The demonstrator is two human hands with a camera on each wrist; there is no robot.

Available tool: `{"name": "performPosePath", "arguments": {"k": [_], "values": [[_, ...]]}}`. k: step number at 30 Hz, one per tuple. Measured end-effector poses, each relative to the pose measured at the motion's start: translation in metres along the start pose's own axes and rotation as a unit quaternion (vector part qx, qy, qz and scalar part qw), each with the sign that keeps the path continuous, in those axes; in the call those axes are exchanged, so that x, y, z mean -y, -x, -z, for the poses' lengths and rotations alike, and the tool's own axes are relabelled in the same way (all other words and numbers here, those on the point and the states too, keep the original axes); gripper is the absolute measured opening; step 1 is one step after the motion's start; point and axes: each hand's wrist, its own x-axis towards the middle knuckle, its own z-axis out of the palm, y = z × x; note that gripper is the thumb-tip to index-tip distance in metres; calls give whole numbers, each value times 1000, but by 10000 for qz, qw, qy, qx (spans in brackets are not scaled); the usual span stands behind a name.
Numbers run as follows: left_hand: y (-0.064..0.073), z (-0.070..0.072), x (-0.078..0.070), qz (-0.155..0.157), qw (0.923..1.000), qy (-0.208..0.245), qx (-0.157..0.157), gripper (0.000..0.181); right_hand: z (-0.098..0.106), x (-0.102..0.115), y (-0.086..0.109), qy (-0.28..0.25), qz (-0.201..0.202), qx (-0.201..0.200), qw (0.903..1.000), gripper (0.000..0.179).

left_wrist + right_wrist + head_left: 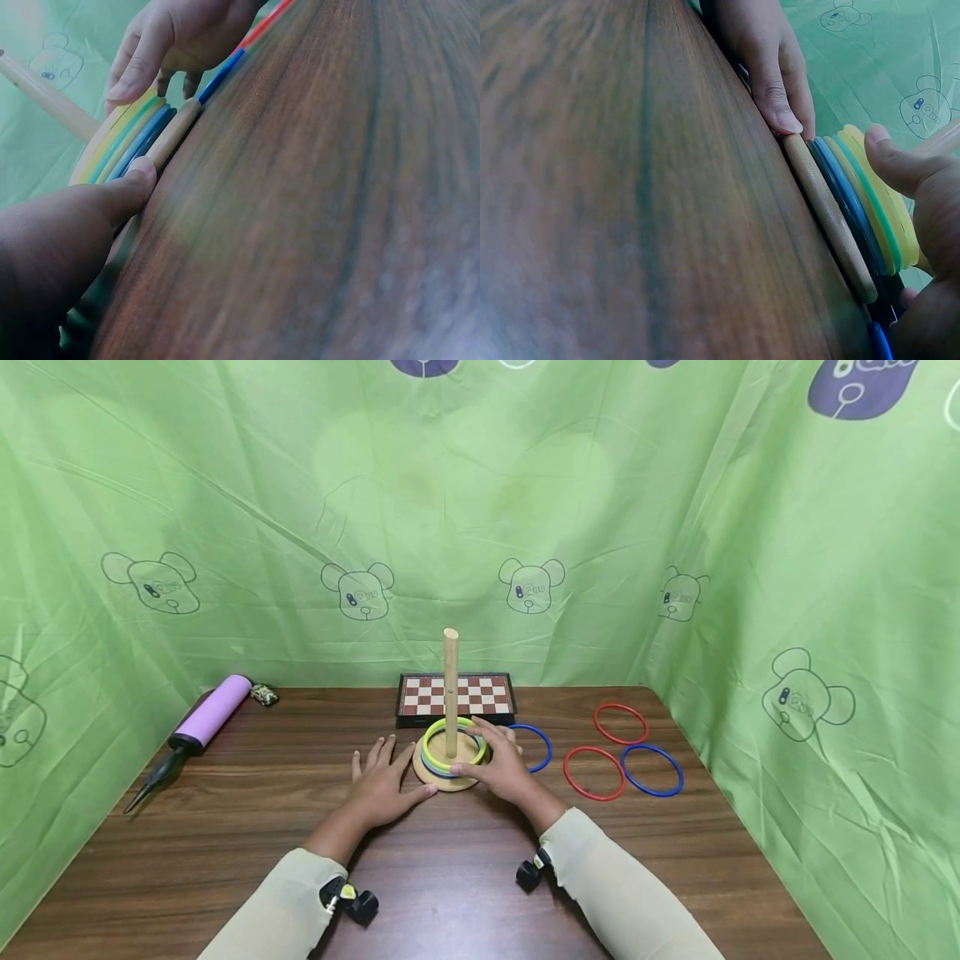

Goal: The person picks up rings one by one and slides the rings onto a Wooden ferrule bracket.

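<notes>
- The left hand, fingers loosely spread, thumbs the rim of a wooden base.
- The right hand spans the stacked rings; whether it grips cannot be told. Apparently they are being settled; the next move calls for level handling.
- Glossy yellow, green and blue, the rings circle an upright post above the base.

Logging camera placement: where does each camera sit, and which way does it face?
Head: worn on the head, facing forward and down at the table; left hand, right hand and sleeves show.
Left wrist: on that wrist, facing low along the table to the ring stack; left hand near, right hand beyond.
Right wrist: on that wrist, facing the same ring stack; right hand near, left hand beyond.
Both wrist views share the ring stack and both hands.
</notes>
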Motion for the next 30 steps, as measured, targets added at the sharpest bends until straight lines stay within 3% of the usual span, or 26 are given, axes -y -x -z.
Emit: {"name": "performPosePath", "arguments": {"k": [13, 30], "values": [[0, -2, 0, -24, 9998, 178, -50, 100, 0, -1, -1, -17, 20, -5, 10000, 82], [0, 0, 1, 51, 9999, -92, 38, 99, 1, -2, 0, 92, 74, 79, 9999, 86]]}}
